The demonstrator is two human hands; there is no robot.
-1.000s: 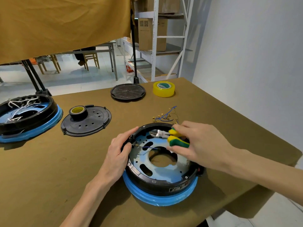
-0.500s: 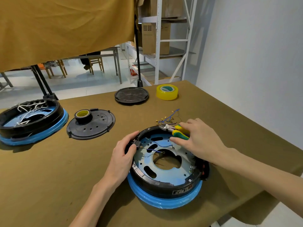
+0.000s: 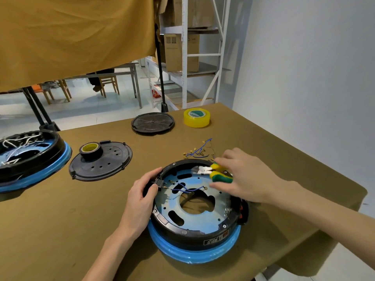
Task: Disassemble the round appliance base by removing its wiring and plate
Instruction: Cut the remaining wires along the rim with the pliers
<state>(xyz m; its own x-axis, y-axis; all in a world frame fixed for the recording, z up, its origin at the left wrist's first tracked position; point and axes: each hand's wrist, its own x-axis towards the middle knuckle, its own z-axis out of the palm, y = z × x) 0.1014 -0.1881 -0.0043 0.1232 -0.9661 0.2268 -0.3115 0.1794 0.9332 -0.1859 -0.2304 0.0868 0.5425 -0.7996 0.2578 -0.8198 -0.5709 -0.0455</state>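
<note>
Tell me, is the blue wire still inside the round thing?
Inside. The blue wire lies across the metal plate within the round base.

Tape roll (image 3: 196,117) behind round base (image 3: 194,209), loose wires (image 3: 197,152) between.

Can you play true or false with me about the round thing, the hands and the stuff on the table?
1. The right hand holds yellow-green cutters. True.
2. The left hand is lifted off the round base. False: it grips the rim.
3. A blue wire lies on the metal plate. True.
4. The yellow tape roll sits inside the base. False: it stands on the table, farther back.
</note>
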